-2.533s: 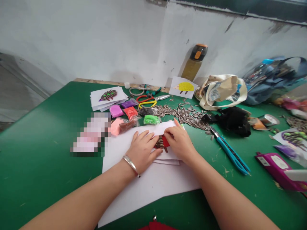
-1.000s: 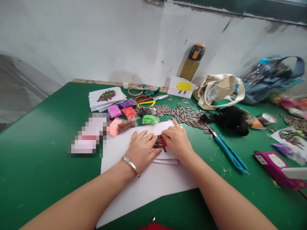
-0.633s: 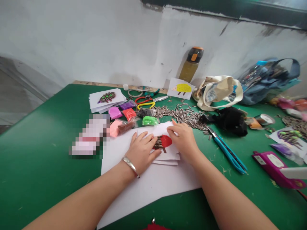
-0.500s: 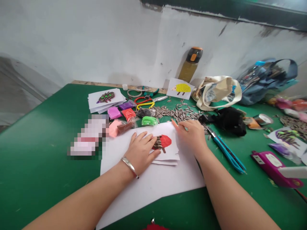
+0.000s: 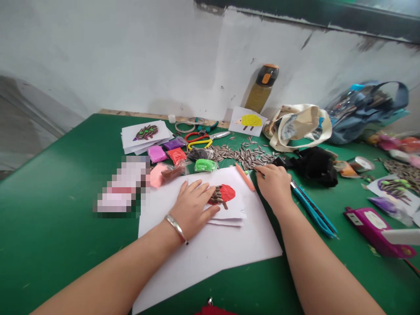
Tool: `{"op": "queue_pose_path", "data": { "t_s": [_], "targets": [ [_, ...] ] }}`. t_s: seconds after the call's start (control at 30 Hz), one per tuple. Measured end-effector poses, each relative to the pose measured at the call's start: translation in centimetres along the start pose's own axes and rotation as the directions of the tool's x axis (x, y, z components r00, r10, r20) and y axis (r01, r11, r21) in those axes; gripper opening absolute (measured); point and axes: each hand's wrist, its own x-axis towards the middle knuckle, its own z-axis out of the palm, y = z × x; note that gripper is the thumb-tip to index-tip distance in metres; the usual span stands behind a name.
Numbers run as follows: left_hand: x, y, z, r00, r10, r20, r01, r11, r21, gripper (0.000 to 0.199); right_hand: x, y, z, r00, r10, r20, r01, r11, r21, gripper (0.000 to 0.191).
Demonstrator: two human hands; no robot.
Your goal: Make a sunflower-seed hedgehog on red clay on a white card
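My left hand (image 5: 194,204) lies flat, fingers spread, on a small stack of white cards (image 5: 232,179). The top card bears a red clay shape (image 5: 227,193) with a brown leg and rows of striped sunflower seeds (image 5: 216,196); my fingers cover its left part. At the near edge of the sunflower seed pile (image 5: 252,155) is my right hand (image 5: 274,186), fingers bent and drawn together. Whether a seed is between the fingertips is too small to make out. An orange stick-like tool (image 5: 244,176) lies on the paper between the cards and my right hand.
A large white sheet (image 5: 183,271) lies under the cards on the green table (image 5: 65,245). Clay packets (image 5: 205,165), scissors (image 5: 205,142) and a finished card (image 5: 146,132) stand behind. A blue cutter (image 5: 313,210), black pouch (image 5: 315,166) and magenta device (image 5: 374,232) are rightward.
My right hand has let go of the orange tool, which now lies on the paper. It has moved right to the seeds. My left hand stays in place.
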Motion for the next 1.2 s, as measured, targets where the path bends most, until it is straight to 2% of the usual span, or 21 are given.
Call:
{"op": "queue_pose_path", "data": {
  "t_s": [0.27, 0.47, 0.97, 1.2],
  "targets": [
    [0.0, -0.1, -0.3, 0.999, 0.035, -0.007, -0.035, 0.999, -0.007, 0.044, -0.1, -0.2, -0.2, 0.997, -0.032, 0.065, 0.032, 0.999, -0.003, 0.029],
    [-0.1, -0.2, -0.2, 0.999, 0.034, -0.027, -0.035, 0.999, -0.022, 0.044, 0.2, -0.1, -0.1, 0.999, 0.002, 0.040, -0.003, 1.000, 0.028, 0.031],
    [-0.1, -0.1, -0.4, 1.000, 0.015, 0.006, -0.015, 1.000, -0.014, 0.043, -0.1, -0.8, -0.4, 0.992, -0.094, 0.084, 0.088, 0.993, 0.080, 0.022],
    [-0.1, -0.2, -0.4, 1.000, 0.024, -0.002, -0.024, 1.000, -0.018, 0.043, -0.4, -1.6, -1.1, 0.979, -0.124, 0.159, 0.125, 0.992, 0.004, 0.021]
  ]
}}
